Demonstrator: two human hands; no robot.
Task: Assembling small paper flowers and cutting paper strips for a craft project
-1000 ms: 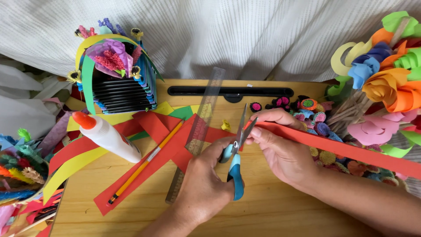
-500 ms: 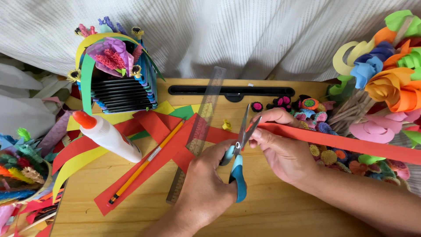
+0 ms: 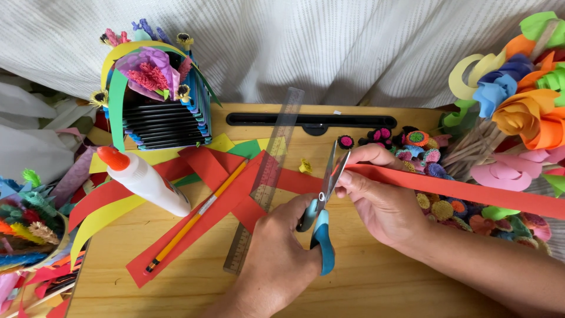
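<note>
- One head-worn view looks steeply down from close above the light wooden board (image 3: 376,282); it faces the white ribbed cloth (image 3: 329,47) at the far edge; both forearms enter from below

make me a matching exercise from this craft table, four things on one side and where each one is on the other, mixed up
Things:
1. scissors
2. red paper strip
3. glue bottle
4. pencil

Places:
A. lying on its side, left part of the board
B. in the left hand
C. lying across red paper beside the ruler
D. pinched by the right hand

Pairs: 1-B, 2-D, 3-A, 4-C
</note>
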